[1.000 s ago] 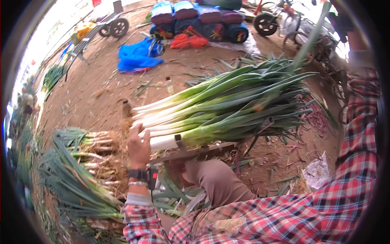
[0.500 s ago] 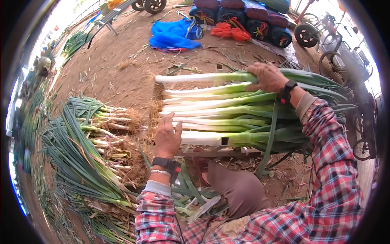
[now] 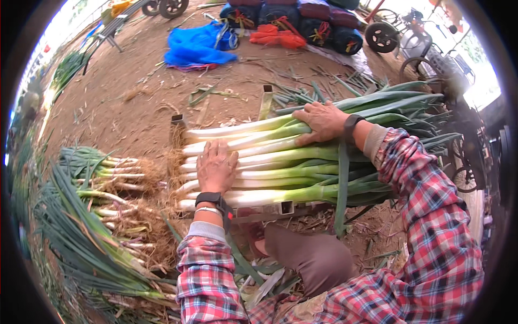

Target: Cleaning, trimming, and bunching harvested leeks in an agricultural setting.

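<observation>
A thick bundle of long leeks (image 3: 302, 162), white stalks to the left and green leaves to the right, lies across a low metal frame (image 3: 270, 210) in front of me. My left hand (image 3: 217, 167) rests flat on the white stalks near their rooty ends, fingers spread. My right hand (image 3: 322, 122) presses palm down on the top of the bundle, further right where white turns green. A green leaf strip (image 3: 342, 183) hangs down over the bundle's near side. Both wrists carry dark watches.
More leeks (image 3: 91, 210) lie heaped on the dirt at my left. A blue sack (image 3: 198, 47), orange netting (image 3: 276, 36) and dark bags (image 3: 302, 16) sit at the far side. Cart wheels (image 3: 382, 36) and a bicycle stand at the right. My knee (image 3: 307, 259) is below the frame.
My left hand has moved from the bundle's near cut end up onto the white stalks. My right hand stays on top of the bundle. The view has tilted closer to the leeks.
</observation>
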Action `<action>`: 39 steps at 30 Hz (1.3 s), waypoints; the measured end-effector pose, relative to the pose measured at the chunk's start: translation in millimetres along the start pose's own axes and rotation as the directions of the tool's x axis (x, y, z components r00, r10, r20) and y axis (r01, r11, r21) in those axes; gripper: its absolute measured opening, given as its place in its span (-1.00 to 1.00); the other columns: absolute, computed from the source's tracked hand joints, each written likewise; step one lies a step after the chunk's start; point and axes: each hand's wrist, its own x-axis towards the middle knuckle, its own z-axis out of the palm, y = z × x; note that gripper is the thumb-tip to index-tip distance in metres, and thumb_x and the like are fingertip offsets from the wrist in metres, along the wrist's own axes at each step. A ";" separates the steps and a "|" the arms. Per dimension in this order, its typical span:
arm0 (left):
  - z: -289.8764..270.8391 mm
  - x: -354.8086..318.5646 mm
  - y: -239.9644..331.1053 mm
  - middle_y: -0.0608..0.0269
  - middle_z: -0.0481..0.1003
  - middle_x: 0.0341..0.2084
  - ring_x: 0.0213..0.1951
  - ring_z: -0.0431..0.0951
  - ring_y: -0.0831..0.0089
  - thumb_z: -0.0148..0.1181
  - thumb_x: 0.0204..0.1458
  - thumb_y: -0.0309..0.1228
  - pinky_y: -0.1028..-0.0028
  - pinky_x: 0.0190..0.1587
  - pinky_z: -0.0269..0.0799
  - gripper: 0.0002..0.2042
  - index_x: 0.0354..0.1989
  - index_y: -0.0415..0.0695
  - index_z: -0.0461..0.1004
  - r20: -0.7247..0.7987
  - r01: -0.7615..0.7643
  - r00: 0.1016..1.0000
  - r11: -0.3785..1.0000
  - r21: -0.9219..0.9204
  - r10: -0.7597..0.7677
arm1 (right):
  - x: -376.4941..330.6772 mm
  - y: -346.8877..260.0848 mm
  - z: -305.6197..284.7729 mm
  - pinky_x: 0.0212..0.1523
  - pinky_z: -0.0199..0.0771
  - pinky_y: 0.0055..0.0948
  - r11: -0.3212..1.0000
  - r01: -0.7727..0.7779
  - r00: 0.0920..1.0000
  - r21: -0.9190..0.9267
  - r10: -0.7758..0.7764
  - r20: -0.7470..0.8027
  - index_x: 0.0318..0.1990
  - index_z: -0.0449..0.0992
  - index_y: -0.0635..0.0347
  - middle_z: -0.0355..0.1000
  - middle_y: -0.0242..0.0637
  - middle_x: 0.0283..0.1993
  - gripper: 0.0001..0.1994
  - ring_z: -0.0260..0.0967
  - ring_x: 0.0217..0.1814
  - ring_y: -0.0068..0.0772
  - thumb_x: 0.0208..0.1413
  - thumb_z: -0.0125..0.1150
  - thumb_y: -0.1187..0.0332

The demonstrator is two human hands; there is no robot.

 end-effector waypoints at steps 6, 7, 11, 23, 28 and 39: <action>6.0 1.8 3.8 0.20 0.14 0.35 0.40 0.03 0.31 -0.13 0.22 0.00 0.03 0.37 -0.11 -0.46 0.31 0.03 0.23 0.043 0.017 0.999 1.000 -0.005 -0.017 | -51.8 84.8 -5.0 0.20 0.19 -0.01 0.973 -0.191 0.981 0.127 0.187 0.045 0.14 0.40 0.12 0.35 0.04 0.09 -0.33 0.26 0.22 0.02 0.18 -0.13 -0.28; 2.9 2.1 6.5 0.21 0.14 0.35 0.40 0.03 0.30 -0.13 0.22 -0.01 0.04 0.38 -0.13 -0.47 0.31 0.02 0.22 0.059 0.025 0.998 1.000 -0.011 -0.024 | -65.8 98.2 -8.1 0.20 0.19 -0.05 0.955 -0.270 0.962 0.119 0.262 0.082 0.13 0.40 0.12 0.35 0.02 0.09 -0.35 0.26 0.23 0.02 0.20 -0.16 -0.26; 9.4 4.4 5.0 0.17 0.14 0.35 0.40 0.03 0.29 -0.13 0.23 -0.05 0.03 0.37 -0.13 -0.49 0.30 0.00 0.23 0.068 -0.032 0.997 0.999 0.033 0.030 | -123.2 161.3 7.8 0.18 0.22 -0.11 0.902 -0.416 0.907 0.115 0.404 0.118 0.06 0.42 0.13 0.37 -0.05 0.08 -0.39 0.26 0.23 -0.02 0.25 -0.24 -0.22; 14.0 1.1 -0.8 0.16 0.08 0.38 0.42 -0.03 0.28 -0.20 0.28 -0.12 0.03 0.39 -0.20 -0.51 0.34 -0.04 0.20 0.021 0.007 1.000 1.000 -0.004 -0.007 | -131.7 180.5 76.2 0.17 0.18 0.01 0.906 -0.295 0.953 0.304 0.300 0.031 0.09 0.36 0.00 0.37 -0.05 0.03 -0.55 0.25 0.18 0.00 0.35 -0.36 -0.03; 11.5 -1.1 1.6 0.18 0.07 0.39 0.43 -0.04 0.29 -0.19 0.27 -0.10 0.06 0.40 -0.23 -0.50 0.34 -0.02 0.20 0.032 0.031 0.999 0.999 -0.012 -0.030 | -168.9 218.6 81.1 0.14 0.23 0.09 0.852 -0.516 0.854 0.089 0.520 -0.023 0.15 0.31 -0.12 0.42 -0.11 -0.08 -0.64 0.35 0.11 -0.05 0.34 -0.35 0.13; 16.4 -8.2 -3.7 0.23 0.02 0.41 0.44 -0.10 0.34 -0.20 0.25 -0.08 0.08 0.42 -0.28 -0.48 0.35 0.01 0.18 0.049 0.056 0.997 0.998 0.018 -0.057 | -166.0 204.5 58.6 0.23 0.10 -0.13 0.795 -0.607 0.755 -0.022 0.568 -0.327 0.03 0.46 0.07 0.40 -0.14 0.01 -0.58 0.26 0.20 -0.15 0.19 -0.02 -0.01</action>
